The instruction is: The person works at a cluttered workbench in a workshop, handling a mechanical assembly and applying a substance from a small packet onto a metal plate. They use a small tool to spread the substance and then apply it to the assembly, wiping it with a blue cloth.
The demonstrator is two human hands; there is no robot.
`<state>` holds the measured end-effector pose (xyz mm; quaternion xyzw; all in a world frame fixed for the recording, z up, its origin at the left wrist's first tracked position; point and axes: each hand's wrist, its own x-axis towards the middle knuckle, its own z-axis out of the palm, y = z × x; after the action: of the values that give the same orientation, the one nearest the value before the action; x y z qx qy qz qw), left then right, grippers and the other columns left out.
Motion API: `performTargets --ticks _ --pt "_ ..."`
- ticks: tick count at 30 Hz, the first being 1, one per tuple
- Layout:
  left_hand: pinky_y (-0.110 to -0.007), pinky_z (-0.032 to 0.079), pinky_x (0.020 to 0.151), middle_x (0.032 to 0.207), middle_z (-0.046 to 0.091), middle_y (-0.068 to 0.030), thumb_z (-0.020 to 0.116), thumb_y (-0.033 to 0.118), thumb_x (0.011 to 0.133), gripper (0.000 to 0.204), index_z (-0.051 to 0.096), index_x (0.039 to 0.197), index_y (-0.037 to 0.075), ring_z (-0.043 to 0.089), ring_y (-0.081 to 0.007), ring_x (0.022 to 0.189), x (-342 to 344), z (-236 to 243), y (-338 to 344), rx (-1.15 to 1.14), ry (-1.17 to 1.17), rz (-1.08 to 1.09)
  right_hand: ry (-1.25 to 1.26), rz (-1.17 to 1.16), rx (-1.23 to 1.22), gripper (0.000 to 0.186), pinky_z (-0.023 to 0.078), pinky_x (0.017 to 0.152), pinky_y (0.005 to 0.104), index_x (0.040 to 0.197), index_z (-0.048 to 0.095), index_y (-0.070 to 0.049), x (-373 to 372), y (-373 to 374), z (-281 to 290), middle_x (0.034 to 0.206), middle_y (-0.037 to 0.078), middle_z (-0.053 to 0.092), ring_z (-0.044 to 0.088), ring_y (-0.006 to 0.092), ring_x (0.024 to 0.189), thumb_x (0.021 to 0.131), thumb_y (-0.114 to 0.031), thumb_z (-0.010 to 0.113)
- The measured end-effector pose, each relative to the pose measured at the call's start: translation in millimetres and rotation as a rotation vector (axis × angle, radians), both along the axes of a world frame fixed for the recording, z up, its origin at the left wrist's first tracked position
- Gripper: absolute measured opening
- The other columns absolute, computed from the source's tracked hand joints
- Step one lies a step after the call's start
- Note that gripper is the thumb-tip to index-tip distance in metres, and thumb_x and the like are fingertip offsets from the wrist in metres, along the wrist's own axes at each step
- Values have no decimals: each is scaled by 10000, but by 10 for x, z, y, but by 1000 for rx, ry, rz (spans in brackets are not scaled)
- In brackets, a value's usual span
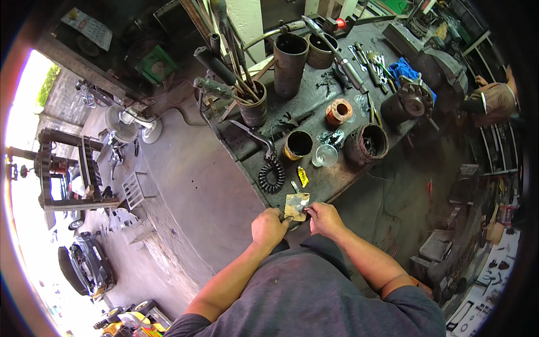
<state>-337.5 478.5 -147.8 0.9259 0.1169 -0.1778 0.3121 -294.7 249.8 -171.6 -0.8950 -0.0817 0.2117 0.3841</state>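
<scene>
At the near corner of the workbench, a tan square card [293, 214] with a pale smear lies between my hands. My left hand [269, 227] pinches its lower left corner with the thumb on top. My right hand [327, 219] is closed at the card's right edge, fingertips together; what they pinch is too small to make out. Just beyond the card lie a small yellow packet or tube [302, 177] and a small pale tube [295, 186]. A clear plastic cup [324, 156] stands behind them, beside an open dark-mouthed can [297, 145].
An air gun with a coiled black hose [272, 175] lies left on the bench. Farther back stand a copper-coloured ring [338, 112], a rusty can [366, 144], a pot of rods [251, 109] and several wrenches [368, 64]. Another person [494, 100] is at the far right.
</scene>
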Motion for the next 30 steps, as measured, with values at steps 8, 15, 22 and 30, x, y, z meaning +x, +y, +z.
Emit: performTargets --ticks 8,15,22,30 --pt "-535 607 859 1035 789 -151 856 481 940 430 796 973 57 778 -401 993 71 -12 98 22 -13 -135 -36 -41 -20 205 576 827 589 979 720 3 -32 63 43 967 231 766 742 490 937 1058 -186 738" --pt "-534 608 851 1029 793 -151 851 518 946 462 797 970 60 779 -398 994 93 -42 139 16 -9 -175 -117 -27 -146 208 588 839 595 954 722 11 4 112 155 958 253 763 749 495 934 1037 -179 738" --pt "-528 612 849 1037 800 -152 848 546 948 488 800 969 61 787 -390 998 105 -39 144 30 -3 -193 -110 -10 -233 233 600 862 593 951 725 13 58 143 164 967 247 775 761 481 940 1054 -196 719" --pt "-524 615 850 1033 803 -141 857 522 938 457 807 972 69 792 -379 996 96 -65 145 29 -6 -194 -227 96 -280 202 605 848 576 928 710 -3 79 139 180 931 229 767 758 454 906 1016 -184 726"
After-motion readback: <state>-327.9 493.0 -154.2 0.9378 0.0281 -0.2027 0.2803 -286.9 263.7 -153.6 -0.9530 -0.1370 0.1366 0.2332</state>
